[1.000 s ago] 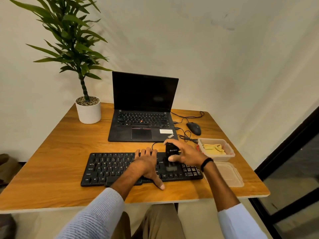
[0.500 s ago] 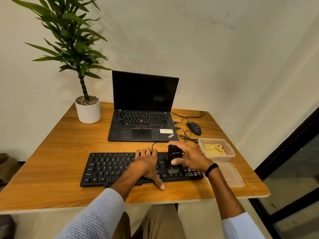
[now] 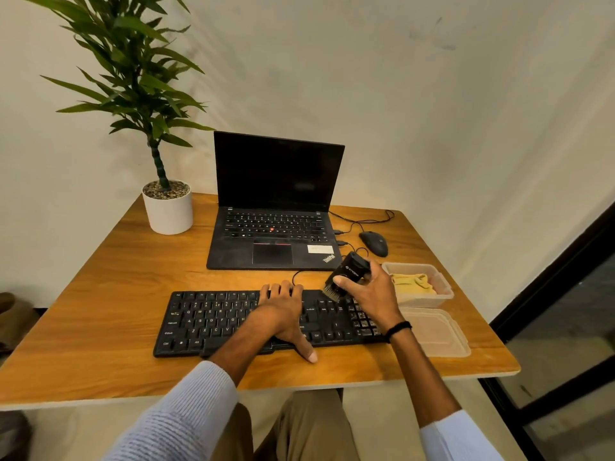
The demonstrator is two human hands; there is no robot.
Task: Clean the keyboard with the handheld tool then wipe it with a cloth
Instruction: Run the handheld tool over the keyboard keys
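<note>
Plain cream wall stands behind a wooden table (image 3: 100,311), and the person sits at its 6 o'clock edge. A black keyboard (image 3: 216,324) lies flat near that edge, its long side parallel to it.

The left hand (image 3: 283,314) rests flat on the middle of the keyboard. Its fingers are straight and close together, with the tips at the far row of keys. The thumb is spread out toward 5 o'clock, and its tip lies on the wood just past the near edge of the keyboard.

The right hand (image 3: 372,294) grips the handheld tool (image 3: 349,272), a black device with a short brush at its lower end. The fingers and thumb are curled around its body. The tool is tilted, its top leaning toward 1 o'clock, and the brush points down at the 2 o'clock corner of the keyboard. I cannot tell whether the bristles touch the keys. A dark band (image 3: 397,329) is around the right wrist.

At 12 o'clock of the keyboard an open black laptop (image 3: 273,234) stands with a dark screen. A black mouse (image 3: 374,243) lies at 3 o'clock of the laptop. A potted plant (image 3: 168,211) is at the 11 o'clock corner of the table. At 3 o'clock of the keyboard a clear plastic container (image 3: 442,287) holds a yellow cloth (image 3: 412,283). A clear lid (image 3: 439,334) lies just at 6 o'clock of the container.
</note>
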